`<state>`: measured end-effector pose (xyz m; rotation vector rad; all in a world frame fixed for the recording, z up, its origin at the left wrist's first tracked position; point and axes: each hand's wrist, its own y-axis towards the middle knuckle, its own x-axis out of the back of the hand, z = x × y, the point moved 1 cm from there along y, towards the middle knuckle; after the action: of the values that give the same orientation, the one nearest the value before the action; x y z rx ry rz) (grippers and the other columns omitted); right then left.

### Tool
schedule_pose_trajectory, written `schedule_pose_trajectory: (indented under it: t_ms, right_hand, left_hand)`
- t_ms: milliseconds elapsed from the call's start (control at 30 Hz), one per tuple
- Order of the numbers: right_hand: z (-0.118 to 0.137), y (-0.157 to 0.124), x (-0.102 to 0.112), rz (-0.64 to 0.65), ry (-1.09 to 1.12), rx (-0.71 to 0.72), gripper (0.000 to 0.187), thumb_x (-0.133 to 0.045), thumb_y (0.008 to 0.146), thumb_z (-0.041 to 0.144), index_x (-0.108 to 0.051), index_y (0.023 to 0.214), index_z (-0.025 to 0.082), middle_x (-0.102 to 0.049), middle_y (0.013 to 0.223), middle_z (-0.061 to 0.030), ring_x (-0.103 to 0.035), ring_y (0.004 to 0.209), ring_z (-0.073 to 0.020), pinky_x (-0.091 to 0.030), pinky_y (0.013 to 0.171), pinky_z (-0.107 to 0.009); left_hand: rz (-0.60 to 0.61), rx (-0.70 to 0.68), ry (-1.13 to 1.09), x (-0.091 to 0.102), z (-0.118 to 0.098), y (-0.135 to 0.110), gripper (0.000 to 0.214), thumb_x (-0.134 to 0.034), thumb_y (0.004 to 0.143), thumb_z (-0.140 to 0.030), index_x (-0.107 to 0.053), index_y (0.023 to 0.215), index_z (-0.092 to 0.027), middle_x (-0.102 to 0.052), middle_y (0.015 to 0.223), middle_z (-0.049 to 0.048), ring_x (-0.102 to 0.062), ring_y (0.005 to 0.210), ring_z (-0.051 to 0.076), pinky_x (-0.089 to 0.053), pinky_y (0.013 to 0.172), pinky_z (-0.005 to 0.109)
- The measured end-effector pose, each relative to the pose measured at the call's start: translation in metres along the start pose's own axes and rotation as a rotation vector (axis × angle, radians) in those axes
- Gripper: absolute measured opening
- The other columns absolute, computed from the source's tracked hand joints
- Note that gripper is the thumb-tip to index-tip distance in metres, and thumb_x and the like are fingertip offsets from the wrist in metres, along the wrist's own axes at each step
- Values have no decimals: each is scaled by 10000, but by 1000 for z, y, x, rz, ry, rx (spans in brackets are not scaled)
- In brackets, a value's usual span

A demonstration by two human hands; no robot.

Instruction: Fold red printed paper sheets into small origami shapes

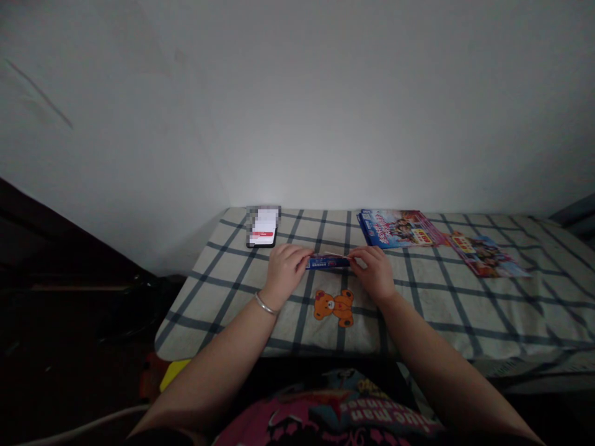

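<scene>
Both my hands rest on a table covered in a checked cloth (465, 310) with an orange bear print (334, 307). My left hand (284, 267), a silver bangle on its wrist, pinches the left end of a small flat blue packet (328, 262). My right hand (375, 269) pinches the packet's right end. The packet lies low over the cloth between the two hands, seen edge-on. What the packet contains I cannot make out.
A phone (263, 228) with a lit screen lies at the back left of the table. A blue picture book (400, 227) and a second colourful booklet (488, 254) lie at the back right. A white wall stands behind. The floor on the left is dark.
</scene>
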<state>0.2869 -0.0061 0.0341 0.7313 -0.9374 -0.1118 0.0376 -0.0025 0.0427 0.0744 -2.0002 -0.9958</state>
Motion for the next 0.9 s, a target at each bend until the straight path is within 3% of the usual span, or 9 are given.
schedule_pose_trajectory:
  t_ms: [133,367,567,767,900]
  right_hand:
    - [5,-2,7,-28,-87,134,112,-579,896,223,-688,914,233,-702,999,-44,-593,918,-205,-476,833,-352]
    - [4,1,1,180,-222,161,92,-617,871,214,-705,862,236,-686,1046,-41,-554,949,-223,-478,828,-355]
    - [4,2,-1,261,-204,145,109,-614,870,206,-720,884,224,-700,963,-52,-568,912,-225,-498,825,-368]
    - [-1,2,1,272,-164,119,95,-648,844,202,-725,889,232,-710,953,-49,-581,919,-223,-500,830,-373]
    - [-2,1,3,269,-135,140,98,-645,850,214,-732,894,223,-715,948,-52,-584,913,-221,-494,842,-374]
  left_hand:
    - [-10,-68,111,8,-4,0,188,-560,911,-205,-709,1004,-271,-715,986,14,-576,913,209,-423,828,392]
    - [198,-16,245,0,-4,-1,159,-604,871,-191,-712,945,-281,-709,984,18,-552,929,238,-398,849,447]
    - [307,-50,193,-5,-5,-3,203,-541,914,-226,-682,1060,-234,-683,1042,51,-566,975,226,-434,867,424]
    - [437,-275,40,-8,-9,-4,268,-563,920,-298,-644,1174,-276,-635,1218,21,-518,1158,221,-427,1008,435]
    - [454,-270,46,-10,-9,-7,326,-572,911,-325,-618,1226,-251,-608,1269,45,-486,1235,237,-411,1061,454]
